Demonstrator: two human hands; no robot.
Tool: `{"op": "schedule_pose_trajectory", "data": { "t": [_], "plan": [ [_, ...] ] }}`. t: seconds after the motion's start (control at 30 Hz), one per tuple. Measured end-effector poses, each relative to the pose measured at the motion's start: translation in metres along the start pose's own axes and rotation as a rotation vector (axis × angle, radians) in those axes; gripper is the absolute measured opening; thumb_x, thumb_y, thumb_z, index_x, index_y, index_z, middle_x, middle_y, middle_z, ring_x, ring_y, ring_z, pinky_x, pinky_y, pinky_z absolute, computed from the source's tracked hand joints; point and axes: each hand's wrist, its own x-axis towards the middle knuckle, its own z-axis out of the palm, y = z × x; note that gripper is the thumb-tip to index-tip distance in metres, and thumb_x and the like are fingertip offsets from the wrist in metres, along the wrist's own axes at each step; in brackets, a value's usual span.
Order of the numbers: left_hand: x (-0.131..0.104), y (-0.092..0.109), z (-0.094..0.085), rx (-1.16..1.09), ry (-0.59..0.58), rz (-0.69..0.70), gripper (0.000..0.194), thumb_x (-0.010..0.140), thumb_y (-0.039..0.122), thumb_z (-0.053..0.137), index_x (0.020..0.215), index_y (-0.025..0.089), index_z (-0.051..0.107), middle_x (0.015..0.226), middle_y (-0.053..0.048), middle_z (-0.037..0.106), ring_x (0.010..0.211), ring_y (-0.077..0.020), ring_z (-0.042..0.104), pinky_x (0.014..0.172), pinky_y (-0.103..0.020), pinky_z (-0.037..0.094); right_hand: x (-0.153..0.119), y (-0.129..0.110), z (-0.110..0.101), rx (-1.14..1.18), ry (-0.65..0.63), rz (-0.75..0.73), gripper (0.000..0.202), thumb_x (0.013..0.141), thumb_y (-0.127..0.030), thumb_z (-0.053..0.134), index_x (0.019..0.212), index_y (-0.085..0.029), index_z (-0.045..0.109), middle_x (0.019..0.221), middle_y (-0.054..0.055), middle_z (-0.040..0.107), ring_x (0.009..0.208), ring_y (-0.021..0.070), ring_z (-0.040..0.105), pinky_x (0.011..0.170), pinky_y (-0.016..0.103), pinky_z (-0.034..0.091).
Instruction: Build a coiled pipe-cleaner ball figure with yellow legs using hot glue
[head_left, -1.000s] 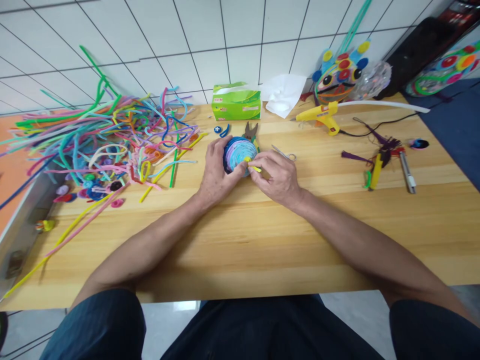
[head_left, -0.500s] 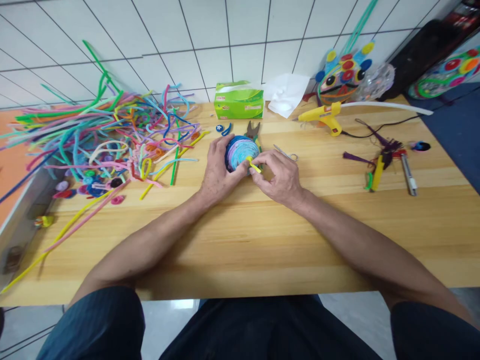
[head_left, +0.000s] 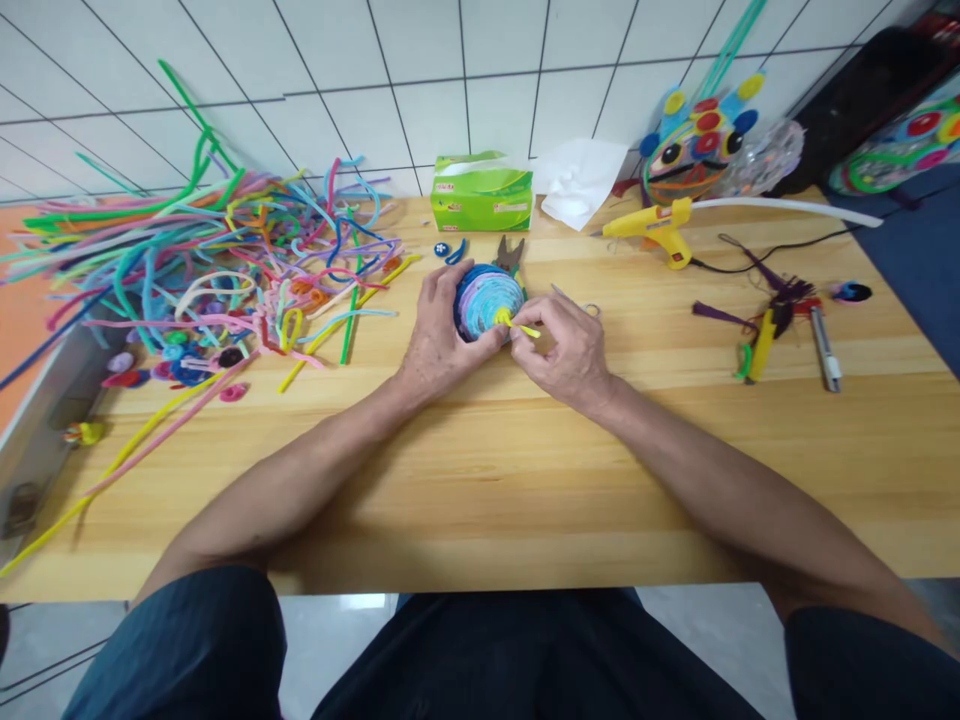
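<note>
A round ball [head_left: 487,298] wrapped in blue, purple and light-blue bands is held near the middle of the table. My left hand [head_left: 442,335] wraps round its left side, with the thumb by a small yellow coil at its lower right. A short yellow strip [head_left: 526,329] sticks out of that coil. My right hand [head_left: 564,345] pinches the strip between thumb and forefinger, close against the ball. Pliers [head_left: 510,256] with dark jaws lie just behind the ball, their handles partly hidden.
Colourful pipe cleaners [head_left: 217,250] are heaped at the left. A green tissue pack [head_left: 482,196] and white tissue [head_left: 579,183] stand by the wall. To the right lie a yellow glue gun [head_left: 654,232], a cutter [head_left: 826,350] and purple pieces [head_left: 787,295]. Scissors [head_left: 592,310] are partly covered.
The yellow strip's free end has swung to the right and now points past my right fingertips. The whole view has shifted slightly; my left hand keeps its hold on the ball.
</note>
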Motion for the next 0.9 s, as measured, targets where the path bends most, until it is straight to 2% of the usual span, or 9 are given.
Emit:
{"op": "schedule_pose_trajectory", "data": {
  "t": [0.2, 0.37, 0.57, 0.67, 0.8, 0.9],
  "plan": [
    [0.004, 0.005, -0.008, -0.064, -0.026, -0.047, 0.079, 0.104, 0.078, 0.068, 0.158, 0.023, 0.05, 0.158, -0.018, 0.06, 0.151, -0.0382, 0.057, 0.132, -0.057, 0.045, 0.003, -0.001, -0.001, 0.04, 0.015, -0.02, 0.012, 0.099, -0.018, 0.066, 0.104, -0.028, 0.065, 0.094, 0.001, 0.08, 0.087, 0.0232, 0.077, 0.085, 0.041, 0.063],
    [0.011, 0.004, -0.013, -0.1, -0.028, -0.12, 0.075, 0.097, 0.073, 0.081, 0.146, 0.022, 0.054, 0.143, -0.015, 0.065, 0.135, -0.0353, 0.066, 0.12, -0.052, 0.056, 0.002, -0.001, 0.0, 0.042, 0.014, -0.024, 0.011, 0.101, -0.017, 0.066, 0.1, -0.028, 0.066, 0.092, 0.001, 0.08, 0.09, 0.0229, 0.079, 0.089, 0.041, 0.063],
    [0.015, 0.01, -0.018, -0.006, -0.057, -0.082, 0.069, 0.09, 0.048, 0.091, 0.146, 0.023, 0.06, 0.144, -0.014, 0.066, 0.139, -0.0371, 0.065, 0.125, -0.054, 0.054, -0.001, 0.0, 0.003, 0.033, -0.007, -0.036, 0.009, 0.101, -0.021, 0.069, 0.105, -0.028, 0.066, 0.097, 0.002, 0.081, 0.093, 0.0247, 0.079, 0.087, 0.042, 0.065],
    [0.015, 0.009, -0.017, 0.027, -0.029, -0.075, 0.066, 0.087, 0.04, 0.092, 0.145, 0.025, 0.064, 0.141, -0.013, 0.067, 0.138, -0.0365, 0.065, 0.125, -0.054, 0.055, -0.002, 0.001, 0.003, 0.05, -0.028, -0.031, 0.022, 0.098, -0.025, 0.074, 0.119, -0.028, 0.066, 0.108, 0.006, 0.082, 0.102, 0.0278, 0.079, 0.091, 0.046, 0.066],
    [0.011, 0.004, -0.009, -0.055, 0.055, -0.088, 0.066, 0.092, 0.049, 0.091, 0.146, 0.025, 0.062, 0.142, -0.013, 0.068, 0.139, -0.0359, 0.064, 0.124, -0.054, 0.055, -0.003, 0.004, 0.001, 0.112, -0.048, 0.04, 0.045, 0.098, -0.033, 0.077, 0.139, -0.028, 0.061, 0.129, 0.012, 0.077, 0.122, 0.0333, 0.075, 0.102, 0.053, 0.067],
    [0.005, 0.002, 0.0, -0.18, 0.114, -0.153, 0.069, 0.099, 0.063, 0.085, 0.149, 0.026, 0.057, 0.148, -0.014, 0.064, 0.142, -0.0343, 0.063, 0.125, -0.052, 0.053, -0.004, 0.006, 0.002, 0.144, -0.051, 0.066, 0.05, 0.098, -0.038, 0.079, 0.143, -0.028, 0.059, 0.139, 0.014, 0.073, 0.133, 0.036, 0.071, 0.111, 0.059, 0.065]
  ]
}}
